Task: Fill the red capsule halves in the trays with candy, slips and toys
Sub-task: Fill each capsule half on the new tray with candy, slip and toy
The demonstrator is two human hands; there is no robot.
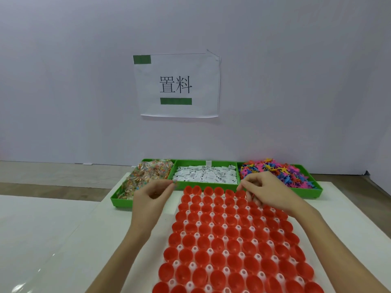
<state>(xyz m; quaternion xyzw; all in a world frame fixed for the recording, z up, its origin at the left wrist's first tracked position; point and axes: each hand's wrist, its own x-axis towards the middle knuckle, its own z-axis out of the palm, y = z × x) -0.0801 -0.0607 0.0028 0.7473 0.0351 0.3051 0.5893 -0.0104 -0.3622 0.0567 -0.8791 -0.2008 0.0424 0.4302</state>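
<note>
White table (pixel 63 229) carries red capsule halves (pixel 230 244), openings up, rows running away.

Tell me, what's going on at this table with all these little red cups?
A person is filling red plastic capsule halves that sit open in a white tray. The left hand pinches something small near the green bin of wrapped candy. The right hand hovers with curled fingers over the tray's far row. Green bins of white paper slips and colourful plastic toys wait behind. The halves in view look empty.
</note>
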